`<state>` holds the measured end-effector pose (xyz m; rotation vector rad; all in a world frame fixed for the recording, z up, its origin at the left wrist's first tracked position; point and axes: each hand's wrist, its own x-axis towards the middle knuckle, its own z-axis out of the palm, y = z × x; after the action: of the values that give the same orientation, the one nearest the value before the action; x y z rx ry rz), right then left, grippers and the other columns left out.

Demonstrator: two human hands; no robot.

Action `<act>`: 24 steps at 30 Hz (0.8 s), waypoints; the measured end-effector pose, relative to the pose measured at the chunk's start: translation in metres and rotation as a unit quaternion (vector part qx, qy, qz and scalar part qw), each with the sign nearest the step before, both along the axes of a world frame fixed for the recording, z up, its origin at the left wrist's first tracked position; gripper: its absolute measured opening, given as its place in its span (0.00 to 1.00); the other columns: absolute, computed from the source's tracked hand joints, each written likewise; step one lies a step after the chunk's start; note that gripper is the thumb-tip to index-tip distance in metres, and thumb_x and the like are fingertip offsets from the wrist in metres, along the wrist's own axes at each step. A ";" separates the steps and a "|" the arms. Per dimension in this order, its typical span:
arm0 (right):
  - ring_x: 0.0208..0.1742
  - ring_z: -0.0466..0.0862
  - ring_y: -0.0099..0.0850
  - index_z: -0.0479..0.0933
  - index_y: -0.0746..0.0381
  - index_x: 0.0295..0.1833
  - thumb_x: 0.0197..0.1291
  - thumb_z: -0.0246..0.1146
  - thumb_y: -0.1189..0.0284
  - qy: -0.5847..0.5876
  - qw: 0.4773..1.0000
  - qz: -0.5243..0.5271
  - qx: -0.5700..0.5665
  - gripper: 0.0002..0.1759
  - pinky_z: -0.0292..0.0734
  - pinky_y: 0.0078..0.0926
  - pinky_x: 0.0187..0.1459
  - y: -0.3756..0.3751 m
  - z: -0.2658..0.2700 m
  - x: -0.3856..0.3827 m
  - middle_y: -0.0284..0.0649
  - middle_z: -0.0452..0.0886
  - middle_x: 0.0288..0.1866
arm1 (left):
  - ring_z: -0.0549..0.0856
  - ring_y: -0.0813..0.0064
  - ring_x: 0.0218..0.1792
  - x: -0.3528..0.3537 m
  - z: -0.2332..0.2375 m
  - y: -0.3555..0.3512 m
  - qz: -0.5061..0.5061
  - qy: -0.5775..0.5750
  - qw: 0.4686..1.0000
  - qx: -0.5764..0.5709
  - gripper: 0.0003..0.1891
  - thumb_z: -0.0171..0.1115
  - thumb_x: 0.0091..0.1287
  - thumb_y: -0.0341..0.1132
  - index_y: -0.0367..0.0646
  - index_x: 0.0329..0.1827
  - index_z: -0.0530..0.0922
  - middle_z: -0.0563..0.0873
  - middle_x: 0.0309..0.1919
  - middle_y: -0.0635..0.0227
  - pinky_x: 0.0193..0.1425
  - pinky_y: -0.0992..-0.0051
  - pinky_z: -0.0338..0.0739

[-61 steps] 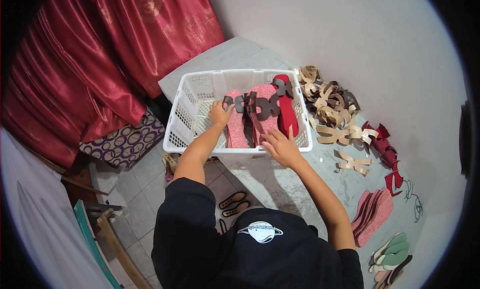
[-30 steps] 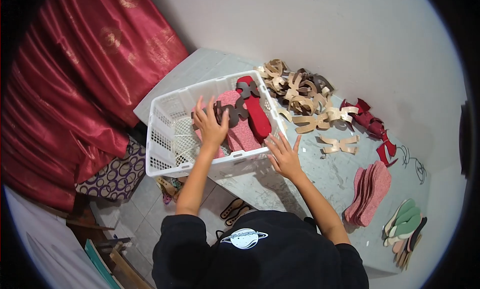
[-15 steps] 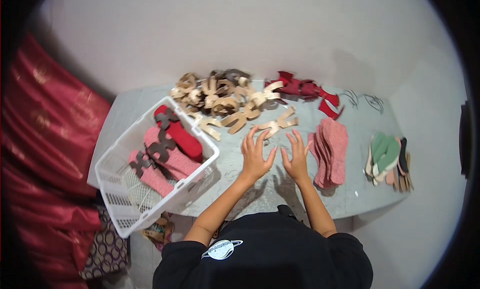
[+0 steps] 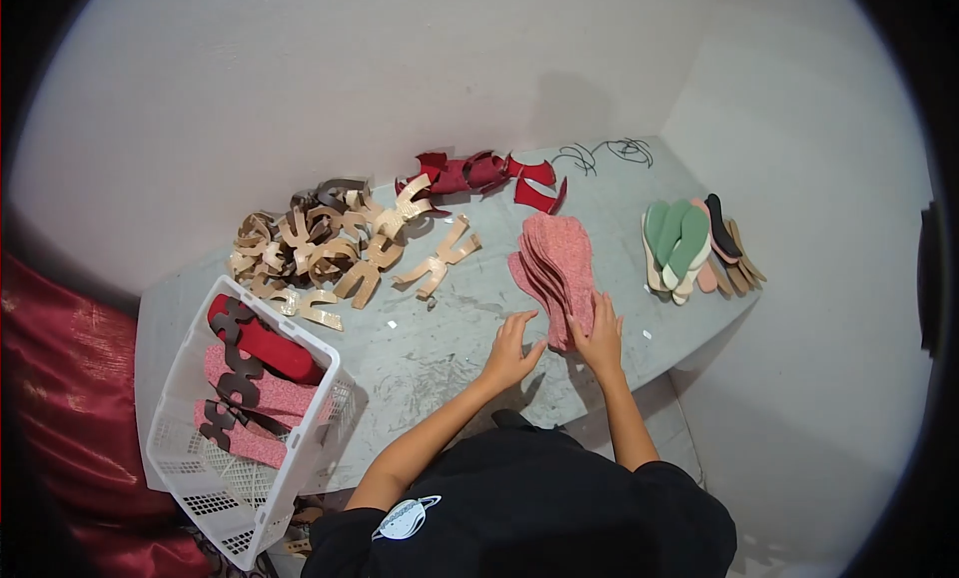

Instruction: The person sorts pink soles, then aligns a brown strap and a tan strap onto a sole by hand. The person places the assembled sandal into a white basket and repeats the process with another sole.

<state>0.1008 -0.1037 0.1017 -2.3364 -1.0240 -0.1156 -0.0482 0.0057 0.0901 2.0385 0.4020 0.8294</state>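
Observation:
A leaning stack of pink speckled insoles (image 4: 559,263) lies on the table in front of me. My right hand (image 4: 599,340) is at the stack's near right end, touching its edge with fingers stretched and thumb apart. To the left of the stack's near end is my left hand (image 4: 512,353), its fingers spread and nothing in them; a small gap seems to separate it from the insoles. Beyond my left hand, a single beige X-shaped shoe strap (image 4: 438,260) lies flat.
A white plastic basket (image 4: 318,403) at the left holds red and pink soles with dark straps. A pile of beige and brown straps (image 4: 310,240), red strap pieces (image 4: 470,173) and black cords (image 4: 604,156) lie along the wall. Green, black and tan insoles (image 4: 679,236) are at the right.
The view has swung to the right. Both hands have moved from the bare tabletop to the pink stack, and my right hand now touches it.

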 end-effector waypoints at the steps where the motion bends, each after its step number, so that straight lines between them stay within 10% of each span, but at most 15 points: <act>1: 0.68 0.60 0.47 0.58 0.61 0.65 0.54 0.60 0.57 0.009 1.000 0.016 0.011 0.36 0.50 0.59 0.62 -0.001 0.002 0.001 0.52 0.61 0.66 | 0.72 0.58 0.52 0.000 0.001 -0.001 0.000 0.000 1.000 0.002 0.26 0.62 0.57 0.35 0.40 0.59 0.66 0.71 0.52 0.55 0.57 0.65 0.66; 24: 0.52 0.75 0.45 0.71 0.67 0.50 0.46 0.65 0.68 0.027 0.978 0.046 0.200 0.24 0.69 0.36 0.54 0.006 0.035 0.003 0.50 0.75 0.50 | 0.74 0.68 0.51 -0.009 0.011 0.007 0.005 0.034 0.987 -0.156 0.27 0.60 0.60 0.35 0.40 0.62 0.63 0.71 0.55 0.61 0.54 0.71 0.69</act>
<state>0.1040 -0.0977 0.1365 -1.9174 -0.9771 -0.2009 -0.0577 0.0131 0.1009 1.7766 0.5455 0.6587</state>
